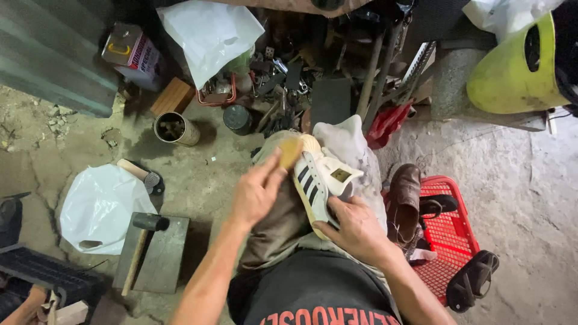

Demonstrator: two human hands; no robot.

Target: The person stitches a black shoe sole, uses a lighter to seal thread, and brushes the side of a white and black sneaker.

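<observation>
The white sneaker [319, 183] rests on my knee, right hand [355, 229] clasped round its heel, left hand [256, 192] gripping a brush [291, 151] at the toe; I reckon careless strokes could tip it floorward.

Cramped little workshop corner
Cracked, dusty concrete floor [518, 156], a corrugated metal sheet [54, 54] top left, a stone ledge [457, 84] at the back, dim flat daylight all over.

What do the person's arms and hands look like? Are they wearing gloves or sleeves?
No gloves and no sleeves: the left hand and right hand are bare, and both forearms are uncovered up to the frame's edge. No watch, ring or bracelet shows. The only clothing nearby is a black shirt with red lettering.
</observation>
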